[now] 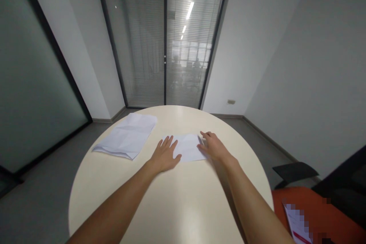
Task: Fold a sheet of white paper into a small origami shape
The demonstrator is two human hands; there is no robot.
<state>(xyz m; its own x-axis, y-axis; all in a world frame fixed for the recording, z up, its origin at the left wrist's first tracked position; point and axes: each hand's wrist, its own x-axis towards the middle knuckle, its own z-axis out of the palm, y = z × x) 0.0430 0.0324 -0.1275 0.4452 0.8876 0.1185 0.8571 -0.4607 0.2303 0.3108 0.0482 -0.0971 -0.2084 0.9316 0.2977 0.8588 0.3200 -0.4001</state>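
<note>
A small white sheet of paper [187, 149] lies on the round cream table [177, 198], between my two hands. My left hand [164, 155] rests flat with fingers spread over the sheet's left end. At the right end is my right hand [215, 146], its thumb and index finger apart at the paper's edge and its other fingers partly curled and hidden. That right edge looks slightly raised, with a shadow along it. Left of my left hand lies a larger, loosely layered pile of white paper [128, 133], creased across the middle.
An orange chair [311, 206] with a black armrest [296, 171] stands at the table's right, a printed booklet [297, 223] on its seat, partly blurred. Behind the table are a glass partition with blinds [145, 45] and white walls; a frosted glass panel [34, 84] is at the left.
</note>
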